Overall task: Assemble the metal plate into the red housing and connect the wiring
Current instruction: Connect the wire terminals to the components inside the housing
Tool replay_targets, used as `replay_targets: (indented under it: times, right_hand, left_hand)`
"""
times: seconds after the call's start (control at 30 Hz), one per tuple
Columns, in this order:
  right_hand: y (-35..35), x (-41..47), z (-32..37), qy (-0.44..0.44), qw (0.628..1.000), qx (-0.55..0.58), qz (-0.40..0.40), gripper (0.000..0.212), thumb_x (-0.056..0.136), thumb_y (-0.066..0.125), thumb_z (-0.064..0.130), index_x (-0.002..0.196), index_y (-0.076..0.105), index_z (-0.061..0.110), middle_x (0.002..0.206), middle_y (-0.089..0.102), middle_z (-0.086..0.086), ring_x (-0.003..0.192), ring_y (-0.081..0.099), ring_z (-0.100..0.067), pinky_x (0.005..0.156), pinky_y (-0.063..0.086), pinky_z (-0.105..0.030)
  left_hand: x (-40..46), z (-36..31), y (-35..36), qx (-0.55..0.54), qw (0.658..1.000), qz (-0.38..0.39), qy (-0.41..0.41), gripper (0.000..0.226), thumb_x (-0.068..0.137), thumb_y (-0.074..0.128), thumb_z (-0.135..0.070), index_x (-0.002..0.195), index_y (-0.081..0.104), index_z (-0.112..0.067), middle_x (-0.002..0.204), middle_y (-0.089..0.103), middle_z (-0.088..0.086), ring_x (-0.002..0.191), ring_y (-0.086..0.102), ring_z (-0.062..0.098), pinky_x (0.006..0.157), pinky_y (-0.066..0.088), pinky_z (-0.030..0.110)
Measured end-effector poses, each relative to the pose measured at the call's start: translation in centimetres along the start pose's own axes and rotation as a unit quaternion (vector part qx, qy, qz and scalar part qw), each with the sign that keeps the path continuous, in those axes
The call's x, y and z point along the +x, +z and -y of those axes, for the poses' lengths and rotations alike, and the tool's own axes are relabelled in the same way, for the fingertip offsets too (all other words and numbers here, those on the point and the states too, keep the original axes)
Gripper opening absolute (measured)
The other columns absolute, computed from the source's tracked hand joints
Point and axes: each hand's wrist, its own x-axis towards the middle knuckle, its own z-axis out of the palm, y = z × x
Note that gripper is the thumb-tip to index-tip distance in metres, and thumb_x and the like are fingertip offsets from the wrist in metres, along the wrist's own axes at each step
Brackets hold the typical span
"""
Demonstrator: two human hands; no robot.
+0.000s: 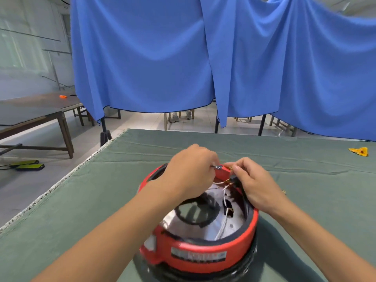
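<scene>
Basically, wiring (223,185) runs up from the metal plate (203,222) seated in the red housing (203,255), ending between both hands: right hand (254,184) pinches its connector, left hand (191,169) grips a metal terminal just left.

Both bare forearms reach forward and converge. The left hand (191,169) is knuckles up with fingers curled, pinching something small. The right hand (254,184), just beside it, has fingers curled in a pinch.
</scene>
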Motion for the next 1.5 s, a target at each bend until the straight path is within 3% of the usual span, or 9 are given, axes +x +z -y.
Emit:
replay_targets:
  times: [0.1, 0.3, 0.47, 0.53, 0.7, 1.0, 1.13, 1.27, 1.5]
  right_hand:
    - [0.4, 0.3, 0.2, -0.025, 0.999, 0.025, 0.037, 0.025, 0.099, 0.045, 0.01, 0.077, 0.052, 0.021, 0.098, 0.068, 0.016, 0.097, 0.061, -0.005, 0.084, 0.044, -0.023]
    - [1.6, 1.2, 0.8, -0.028, 0.994, 0.082, 0.073, 0.02, 0.1, 0.044, 0.014, 0.083, 0.055, 0.014, 0.103, 0.071, 0.005, 0.094, 0.063, -0.003, 0.084, 0.046, -0.022]
    - [2.3, 2.0, 0.6, -0.001, 0.99, 0.122, 0.077, 0.02, 0.101, 0.043, 0.015, 0.091, 0.058, 0.005, 0.103, 0.071, 0.002, 0.098, 0.064, -0.004, 0.087, 0.048, -0.02]
    - [2.4, 2.2, 0.3, 0.013, 0.989, 0.127, 0.071, 0.021, 0.1, 0.043, 0.015, 0.088, 0.058, 0.008, 0.104, 0.071, -0.002, 0.099, 0.065, -0.012, 0.092, 0.049, -0.031]
    - [2.7, 2.2, -0.1, 0.05, 0.988, 0.139, 0.049, 0.023, 0.099, 0.045, 0.017, 0.083, 0.06, 0.013, 0.101, 0.071, -0.007, 0.099, 0.064, -0.026, 0.095, 0.046, -0.049]
    - [2.6, 1.9, 0.3, 0.049, 0.991, 0.124, 0.032, 0.023, 0.098, 0.046, 0.015, 0.078, 0.058, 0.016, 0.092, 0.068, -0.005, 0.095, 0.062, -0.026, 0.088, 0.046, -0.038]
    - [2.4, 2.0, 0.5, 0.038, 0.994, 0.088, 0.046, 0.023, 0.098, 0.046, 0.015, 0.076, 0.053, 0.016, 0.096, 0.066, -0.018, 0.093, 0.059, -0.033, 0.086, 0.045, -0.041]
    - [2.2, 2.1, 0.5, 0.026, 0.997, 0.036, 0.067, 0.027, 0.099, 0.045, 0.018, 0.072, 0.049, 0.021, 0.077, 0.057, 0.001, 0.079, 0.051, -0.018, 0.077, 0.042, -0.036]
    - [2.1, 2.1, 0.6, 0.021, 0.997, 0.021, 0.066, 0.027, 0.099, 0.044, 0.019, 0.072, 0.048, 0.021, 0.079, 0.057, 0.003, 0.081, 0.052, -0.018, 0.076, 0.041, -0.034]
  left_hand:
    - [0.5, -0.1, 0.2, -0.081, 0.995, 0.052, 0.005, 0.024, 0.088, 0.052, -0.016, 0.099, 0.073, -0.023, 0.096, 0.072, 0.002, 0.091, 0.062, 0.023, 0.08, 0.051, 0.038]
    - [0.1, 1.4, 1.0, -0.124, 0.986, 0.09, -0.07, 0.027, 0.083, 0.052, -0.009, 0.081, 0.076, -0.019, 0.073, 0.069, 0.003, 0.062, 0.057, 0.016, 0.06, 0.049, 0.026]
    - [-0.3, 2.7, 1.4, -0.148, 0.98, 0.06, -0.12, 0.022, 0.079, 0.057, -0.009, 0.074, 0.073, -0.023, 0.063, 0.063, -0.014, 0.062, 0.058, 0.001, 0.055, 0.044, 0.016]
    - [-0.3, 2.6, 1.5, -0.145, 0.981, 0.063, -0.116, 0.019, 0.08, 0.059, -0.012, 0.073, 0.072, -0.024, 0.061, 0.062, -0.016, 0.06, 0.057, -0.003, 0.052, 0.04, 0.009]
    - [-0.6, 1.9, 1.7, -0.14, 0.986, 0.008, -0.087, 0.015, 0.083, 0.062, -0.016, 0.072, 0.068, -0.025, 0.071, 0.064, -0.014, 0.07, 0.061, 0.004, 0.063, 0.046, 0.02]
    - [-0.5, -0.3, 2.2, -0.019, 0.997, 0.007, -0.07, 0.016, 0.083, 0.067, -0.031, 0.072, 0.058, -0.024, 0.081, 0.058, -0.004, 0.085, 0.059, 0.02, 0.071, 0.047, 0.032]
    - [-0.2, -0.7, 2.6, 0.017, 0.997, 0.015, -0.077, 0.019, 0.086, 0.062, -0.028, 0.076, 0.067, -0.012, 0.088, 0.061, 0.005, 0.086, 0.058, 0.027, 0.071, 0.048, 0.036]
    - [-0.2, -0.8, 2.4, 0.006, 0.997, 0.013, -0.076, 0.014, 0.085, 0.061, -0.021, 0.077, 0.07, -0.013, 0.086, 0.062, 0.005, 0.084, 0.059, 0.026, 0.071, 0.049, 0.036]
    - [-0.1, -0.7, 2.5, 0.006, 0.995, 0.023, -0.093, 0.014, 0.086, 0.063, -0.023, 0.076, 0.07, -0.016, 0.085, 0.064, 0.005, 0.083, 0.06, 0.025, 0.07, 0.05, 0.034]
